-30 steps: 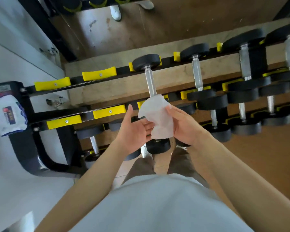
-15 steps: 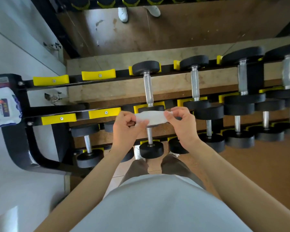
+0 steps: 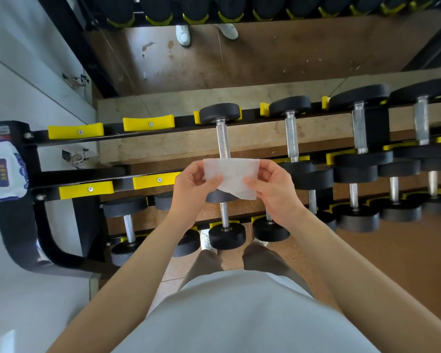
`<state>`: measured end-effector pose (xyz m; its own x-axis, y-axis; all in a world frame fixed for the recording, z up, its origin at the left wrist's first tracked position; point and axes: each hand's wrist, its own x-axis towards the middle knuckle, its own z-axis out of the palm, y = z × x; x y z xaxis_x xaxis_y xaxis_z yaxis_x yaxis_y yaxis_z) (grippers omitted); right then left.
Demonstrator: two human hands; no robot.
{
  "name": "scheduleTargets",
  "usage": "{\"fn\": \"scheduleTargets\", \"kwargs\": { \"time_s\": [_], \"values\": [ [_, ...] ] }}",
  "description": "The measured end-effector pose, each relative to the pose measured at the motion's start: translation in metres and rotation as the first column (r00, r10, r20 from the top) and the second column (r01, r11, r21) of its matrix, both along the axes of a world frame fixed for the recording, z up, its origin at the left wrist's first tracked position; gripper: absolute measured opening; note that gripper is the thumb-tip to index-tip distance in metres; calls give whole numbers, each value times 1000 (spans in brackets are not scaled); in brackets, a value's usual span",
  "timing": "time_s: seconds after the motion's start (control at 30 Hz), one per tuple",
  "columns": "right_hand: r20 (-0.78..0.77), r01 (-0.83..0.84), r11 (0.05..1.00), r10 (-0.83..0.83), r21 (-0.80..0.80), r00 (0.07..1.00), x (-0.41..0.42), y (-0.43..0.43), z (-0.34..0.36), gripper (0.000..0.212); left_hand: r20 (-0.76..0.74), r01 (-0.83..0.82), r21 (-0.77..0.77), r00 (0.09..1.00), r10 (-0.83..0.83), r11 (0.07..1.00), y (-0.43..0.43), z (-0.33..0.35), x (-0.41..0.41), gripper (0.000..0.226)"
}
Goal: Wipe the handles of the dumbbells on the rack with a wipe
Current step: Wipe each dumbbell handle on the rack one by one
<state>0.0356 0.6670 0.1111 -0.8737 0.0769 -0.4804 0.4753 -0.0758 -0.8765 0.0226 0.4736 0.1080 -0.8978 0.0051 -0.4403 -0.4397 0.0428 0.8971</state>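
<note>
Fingers (image 3: 194, 171) and thumb of the left hand (image 3: 189, 192) pinch the left edge of the wipe (image 3: 231, 174), and the right hand (image 3: 275, 192) pinches its right edge the same way, so the white sheet is spread flat between the 2 hands, in front of the rack (image 3: 61, 140). Behind the wipe runs the metal handle (image 3: 223, 141) of the leftmost dumbbell (image 3: 219, 113) on the top tier; whether the sheet touches it cannot be told. More dumbbells (image 3: 290, 135) sit to the right on the top and lower tiers, 2 yellow cradles (image 3: 148, 122) sit on the top rail to the left, and a pack of wipes (image 3: 3, 174) rests on the rack's left end
</note>
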Motion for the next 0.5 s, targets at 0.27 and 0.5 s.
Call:
{"fn": "scheduleTargets", "kwargs": {
  "time_s": [0.27, 0.5],
  "values": [
    [-39, -169, 914, 197, 370, 980, -22, -11, -28, 63, 70, -121, -170, 988, 135, 978, 14, -30, -25, 32],
    [-88, -289, 797, 391, 530, 916, -68, -6, -44, 41, 144, 1, -192, 989, 27, 981, 50, -36, -63, 18]
  ]
}}
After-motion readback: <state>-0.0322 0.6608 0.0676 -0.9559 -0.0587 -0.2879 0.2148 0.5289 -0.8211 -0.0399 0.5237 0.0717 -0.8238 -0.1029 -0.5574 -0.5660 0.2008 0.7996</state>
